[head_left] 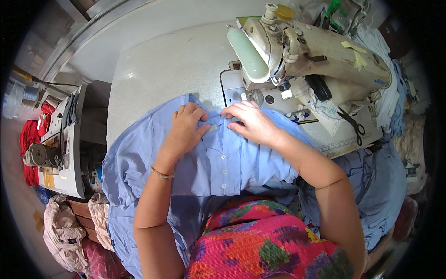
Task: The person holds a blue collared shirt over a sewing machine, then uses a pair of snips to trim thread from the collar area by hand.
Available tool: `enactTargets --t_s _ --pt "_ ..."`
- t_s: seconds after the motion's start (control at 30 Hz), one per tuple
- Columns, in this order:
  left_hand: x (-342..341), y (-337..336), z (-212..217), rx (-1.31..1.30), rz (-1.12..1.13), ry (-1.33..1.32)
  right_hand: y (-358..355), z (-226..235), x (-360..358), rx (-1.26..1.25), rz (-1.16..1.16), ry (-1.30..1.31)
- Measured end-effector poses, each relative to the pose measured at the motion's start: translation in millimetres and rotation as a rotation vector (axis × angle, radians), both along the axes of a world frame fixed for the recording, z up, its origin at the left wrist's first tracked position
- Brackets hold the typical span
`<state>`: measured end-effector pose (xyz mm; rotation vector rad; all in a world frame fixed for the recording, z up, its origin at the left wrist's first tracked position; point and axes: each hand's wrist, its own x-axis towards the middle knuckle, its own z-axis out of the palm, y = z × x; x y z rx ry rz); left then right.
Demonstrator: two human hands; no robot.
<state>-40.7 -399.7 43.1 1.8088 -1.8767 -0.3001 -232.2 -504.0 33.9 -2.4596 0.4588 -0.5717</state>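
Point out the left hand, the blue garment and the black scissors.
Left hand [186,124]: head view, back of the hand.
Blue garment [200,162]: head view, its front cloth.
Black scissors [353,123]: head view, near the pivot.

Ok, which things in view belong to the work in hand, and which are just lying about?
In the work:
Blue buttoned garment, under the left hand and right hand
Sewing machine, probably, just beyond the right hand

Apparently lying about:
Black scissors
Red cloth, far left
Pale garments, lower left
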Motion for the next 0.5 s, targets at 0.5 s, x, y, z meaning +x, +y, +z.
enactTargets --t_s 0.5 --pt "5.7 3.2 4.6 0.040 -0.028 0.028 1.0 -2.6 -0.5 -0.043 -0.005 0.012"
